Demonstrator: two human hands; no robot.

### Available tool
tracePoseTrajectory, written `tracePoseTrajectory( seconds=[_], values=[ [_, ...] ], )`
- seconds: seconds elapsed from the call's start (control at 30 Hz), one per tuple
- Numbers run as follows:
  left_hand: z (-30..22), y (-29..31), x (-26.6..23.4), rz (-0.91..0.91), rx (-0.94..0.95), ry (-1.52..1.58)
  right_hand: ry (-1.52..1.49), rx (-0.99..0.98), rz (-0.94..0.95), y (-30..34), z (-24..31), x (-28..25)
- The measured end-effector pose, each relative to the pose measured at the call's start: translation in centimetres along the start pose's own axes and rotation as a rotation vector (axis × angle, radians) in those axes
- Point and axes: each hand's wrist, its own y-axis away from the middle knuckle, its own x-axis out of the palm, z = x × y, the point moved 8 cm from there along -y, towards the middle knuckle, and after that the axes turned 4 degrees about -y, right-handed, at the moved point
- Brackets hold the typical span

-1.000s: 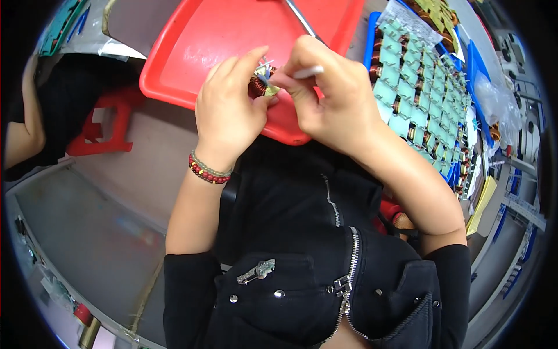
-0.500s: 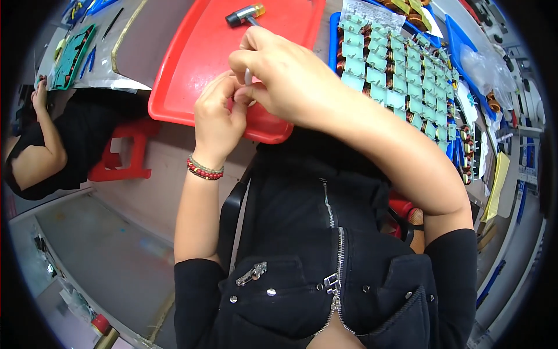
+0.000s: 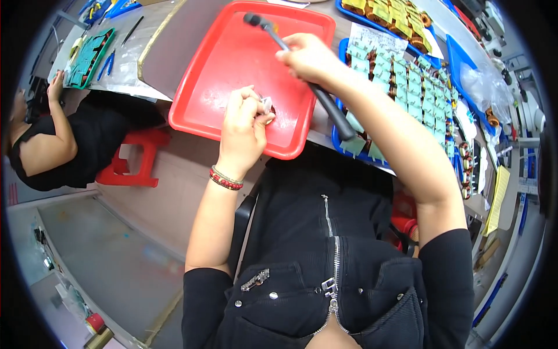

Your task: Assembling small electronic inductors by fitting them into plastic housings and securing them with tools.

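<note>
My right hand (image 3: pixel 315 59) is wrapped round the shaft of a small mallet (image 3: pixel 332 110). Its head, dark at one end and yellowish at the other, is raised over the red plastic tray (image 3: pixel 232 61), while the black handle slants back toward me. Inside the tray's near part, my left hand (image 3: pixel 243 125) pinches a small whitish piece (image 3: pixel 267 104). Something dark reddish shows beside that piece, but the fingers hide much of it and I cannot tell its kind.
Right of the tray, a blue tray (image 3: pixel 338 136) holds rows of pale green boards with copper coils. Farther back, another blue tray (image 3: pixel 401 32) carries yellow-wrapped coils. At the left, another person (image 3: pixel 49 136) sits by a green tray (image 3: pixel 90 61) and blue-handled tools (image 3: pixel 106 65).
My right hand has left the small piece and picked up the mallet, which lay in the tray. My left hand still pinches the piece. The view has shifted slightly.
</note>
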Motion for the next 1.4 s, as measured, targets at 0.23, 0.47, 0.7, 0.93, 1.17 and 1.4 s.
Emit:
tracePoseTrajectory(
  seconds=[0.23,0.47,0.7,0.93,1.17,1.4],
  values=[
    [0.8,0.4,-0.7,-0.018,-0.053,0.015,-0.026,-0.121,0.045,10.8,5.8,-6.8],
    [1.0,0.3,-0.3,-0.016,-0.050,0.049,0.051,-0.273,0.059,17.7,8.1,-6.5],
    [2.0,-1.3,0.2,-0.015,-0.064,0.037,0.095,-0.309,0.029,16.5,8.7,-6.5],
    [2.4,-1.6,0.8,-0.010,-0.004,0.058,0.197,-0.423,-0.005,16.5,8.2,-6.0],
    [2.8,-1.7,0.8,-0.005,-0.024,0.052,0.146,-0.430,-0.085,16.6,10.2,-7.1],
    [3.0,-1.1,1.0,0.035,-0.112,0.085,0.321,-0.413,-0.055,16.4,8.8,-6.5]
  ],
)
